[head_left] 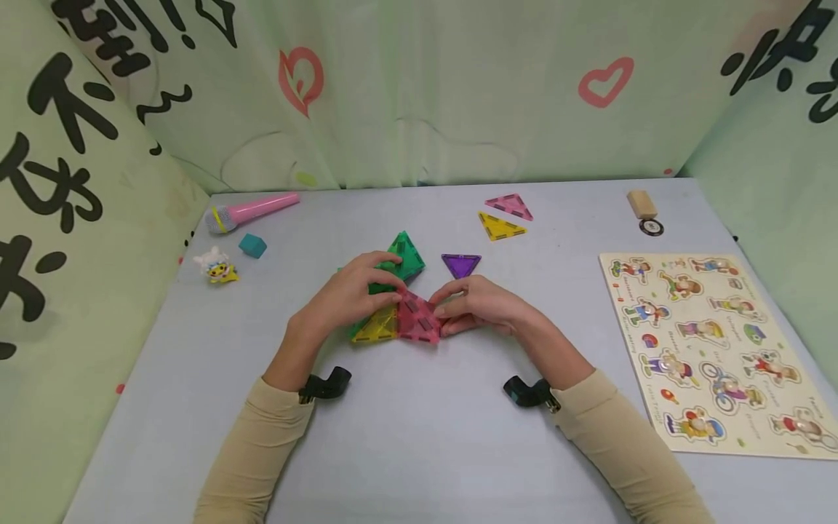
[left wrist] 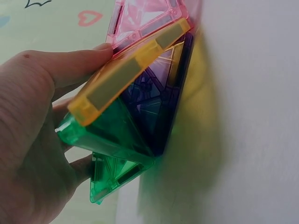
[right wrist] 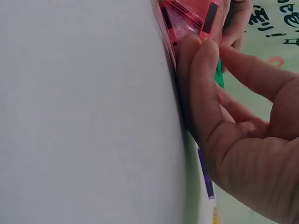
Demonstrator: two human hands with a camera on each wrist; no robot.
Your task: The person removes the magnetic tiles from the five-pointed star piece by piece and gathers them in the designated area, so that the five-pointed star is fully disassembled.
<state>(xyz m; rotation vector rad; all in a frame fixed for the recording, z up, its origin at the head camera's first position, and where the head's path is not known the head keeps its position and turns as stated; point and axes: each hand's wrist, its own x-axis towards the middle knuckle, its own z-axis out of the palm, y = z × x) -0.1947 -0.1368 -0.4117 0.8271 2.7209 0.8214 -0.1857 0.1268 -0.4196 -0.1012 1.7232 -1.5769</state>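
Note:
Several translucent magnetic tiles stand joined in a small cluster in the middle of the table. It has a yellow triangle (head_left: 378,326), a pink triangle (head_left: 417,319), green triangles (head_left: 407,258) and, in the left wrist view, a dark purple tile (left wrist: 156,107) low against the tabletop. My left hand (head_left: 347,291) grips the cluster from the left and above, its fingertips by the pink and green tiles. My right hand (head_left: 481,306) pinches the right edge of the pink triangle; the fingers hide part of that edge. Just behind the right hand lies a loose purple triangle (head_left: 461,266).
Loose pink (head_left: 511,207) and yellow (head_left: 501,227) triangles lie farther back. At left are a toy microphone (head_left: 255,212), a teal block (head_left: 252,246) and a small figurine (head_left: 217,267). A picture puzzle board (head_left: 707,349), wooden block (head_left: 641,204) and round black-and-white disc (head_left: 651,227) lie right.

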